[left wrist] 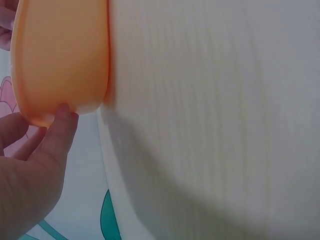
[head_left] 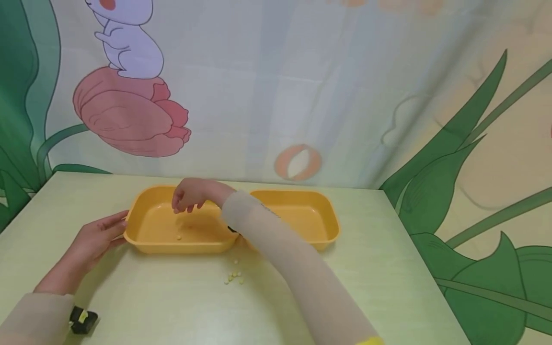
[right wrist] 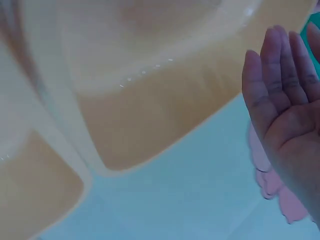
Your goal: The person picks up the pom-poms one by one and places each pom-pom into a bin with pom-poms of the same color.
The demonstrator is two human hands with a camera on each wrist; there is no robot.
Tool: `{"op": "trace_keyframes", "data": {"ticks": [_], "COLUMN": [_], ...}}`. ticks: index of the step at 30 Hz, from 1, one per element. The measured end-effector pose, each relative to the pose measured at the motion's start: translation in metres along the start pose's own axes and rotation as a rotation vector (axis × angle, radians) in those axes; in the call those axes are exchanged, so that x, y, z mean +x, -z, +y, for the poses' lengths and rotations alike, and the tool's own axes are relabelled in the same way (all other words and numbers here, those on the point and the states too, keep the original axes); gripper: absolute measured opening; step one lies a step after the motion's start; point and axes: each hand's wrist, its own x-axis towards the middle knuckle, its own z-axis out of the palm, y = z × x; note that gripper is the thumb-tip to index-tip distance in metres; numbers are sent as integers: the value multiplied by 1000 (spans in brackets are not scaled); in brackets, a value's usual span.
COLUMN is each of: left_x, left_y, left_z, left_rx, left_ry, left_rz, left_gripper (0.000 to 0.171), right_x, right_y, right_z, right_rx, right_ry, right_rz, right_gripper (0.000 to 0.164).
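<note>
Two yellow plastic trays stand side by side on the table. My left hand (head_left: 92, 239) is at the outer end of the left tray (head_left: 181, 247), fingers and thumb touching its wall just below the rim, as the left wrist view also shows. Above the inside of that tray hangs my right hand (head_left: 189, 195), fingers pointing down; the right wrist view shows its palm and loosely straight fingers (right wrist: 272, 62), with nothing visible in them. One small pale ball (head_left: 178, 237) lies in the left tray. The right forearm partly hides the right tray (head_left: 316, 218).
Several small pale yellow balls (head_left: 234, 275) lie on the table (head_left: 172, 297) in front of the trays. A black wrist device (head_left: 83, 320) is by the left sleeve. Behind the table hangs a printed curtain (head_left: 241, 110).
</note>
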Motion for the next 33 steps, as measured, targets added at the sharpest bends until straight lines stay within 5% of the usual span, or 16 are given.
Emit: {"op": "trace_keyframes", "data": {"ticks": [6, 18, 24, 33], "left_x": [-3, -1, 0, 0], "left_y": [-2, -2, -2, -1], "left_z": [-3, -3, -2, -1], "left_rx": [-31, -12, 13, -5], "left_ry": [-10, 6, 15, 2], "left_rz": [-2, 6, 15, 8], "left_gripper": [62, 61, 61, 61], "right_x": [-24, -86, -115, -146], "right_y": [6, 9, -2, -32], "right_z": [-2, 12, 18, 34], "right_rx": [4, 232, 323, 320], "right_ry": [158, 258, 269, 247], "right_rz": [113, 320, 354, 392], "right_gripper": [23, 28, 25, 21]}}
